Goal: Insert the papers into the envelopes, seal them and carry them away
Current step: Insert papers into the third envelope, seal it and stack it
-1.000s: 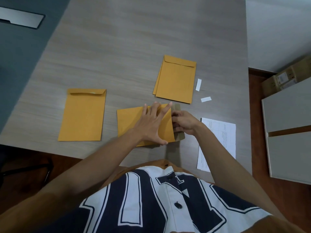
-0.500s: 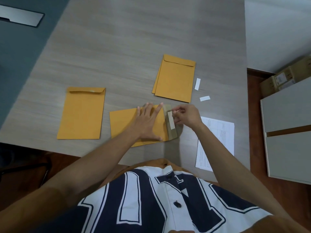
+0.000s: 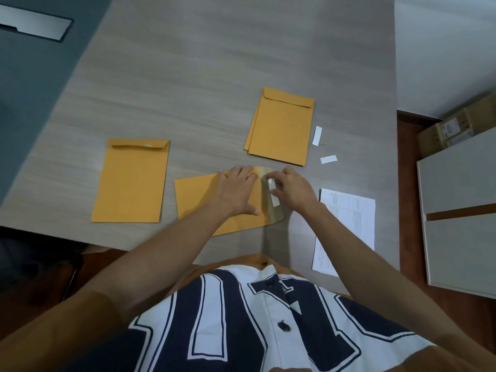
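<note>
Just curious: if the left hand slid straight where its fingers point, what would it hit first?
Probably the stack of envelopes, past some bare table. The left hand lies flat on the near envelope, fingers aimed away and rightward; it might graze the open flap first.

The left envelope [image 3: 131, 183], far envelopes [image 3: 280, 127] and near envelope [image 3: 196, 197] are mustard-yellow on a grey wood-grain table [image 3: 188, 76], the open flap [image 3: 277, 214] dull olive with a white strip [image 3: 275, 201], the paper [image 3: 346, 226] white with fine dark print, the shirt [image 3: 241, 331] white with navy lettering.
</note>
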